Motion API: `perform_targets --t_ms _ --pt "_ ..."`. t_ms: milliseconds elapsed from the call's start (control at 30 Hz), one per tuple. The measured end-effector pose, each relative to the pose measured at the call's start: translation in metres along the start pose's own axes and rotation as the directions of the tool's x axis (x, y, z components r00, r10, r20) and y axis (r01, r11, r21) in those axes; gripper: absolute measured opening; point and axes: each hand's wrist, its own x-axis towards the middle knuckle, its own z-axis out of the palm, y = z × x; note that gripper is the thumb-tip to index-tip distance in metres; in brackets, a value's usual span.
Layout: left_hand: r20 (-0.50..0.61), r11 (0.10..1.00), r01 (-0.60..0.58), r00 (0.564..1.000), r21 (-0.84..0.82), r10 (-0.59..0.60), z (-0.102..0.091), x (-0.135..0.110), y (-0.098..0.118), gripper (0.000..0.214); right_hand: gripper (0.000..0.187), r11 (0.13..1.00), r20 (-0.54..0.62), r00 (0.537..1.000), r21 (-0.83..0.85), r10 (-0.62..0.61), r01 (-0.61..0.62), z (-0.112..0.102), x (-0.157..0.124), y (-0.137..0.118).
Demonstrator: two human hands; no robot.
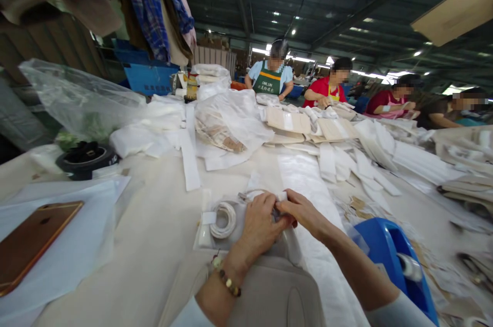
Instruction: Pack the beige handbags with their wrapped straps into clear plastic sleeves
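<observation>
My left hand and my right hand meet at the middle of the table, fingers closed. A small white strip shows at their fingertips; the fingers hide most of it. Below the wrists lies a beige fabric bag, its top end under my hands. Left of my left hand, a coiled off-white strap rests at the bag's far end with a white band around its side. A thin cord or strap edge curves just beyond my left knuckles.
A blue tape dispenser stands at right, near paper scraps. A phone lies on white sheets at left, behind it a black round container. Plastic-wrapped goods and beige packs are piled ahead. Several co-workers sit beyond.
</observation>
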Motion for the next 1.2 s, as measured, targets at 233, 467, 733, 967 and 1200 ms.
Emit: perform_targets --t_ms 233,467,733,967,1200 --pt "-0.052 0.989 0.145 0.988 0.038 -0.143 0.006 0.000 0.009 0.018 0.025 0.975 -0.025 1.000 -0.221 -0.018 0.012 -0.002 0.009 -0.008" --pt "-0.029 0.973 0.157 0.988 0.170 -0.155 0.010 -0.002 0.014 0.031 0.029 0.943 -0.009 0.996 -0.321 -0.092 0.084 0.003 0.012 -0.002" --pt "0.018 0.965 0.087 0.995 0.249 -0.094 0.015 -0.003 0.013 0.039 0.030 0.951 -0.067 0.994 -0.301 -0.086 0.062 0.009 0.016 0.005" --pt "0.065 0.936 -0.007 0.998 0.351 -0.017 0.021 -0.004 0.012 0.027 0.030 0.977 -0.194 0.980 -0.215 -0.050 0.008 0.011 0.024 0.015" --pt "0.086 0.907 -0.063 0.996 0.416 0.029 0.026 -0.009 0.011 0.028 0.035 0.997 -0.265 0.964 -0.077 0.008 -0.030 0.017 0.033 0.035"
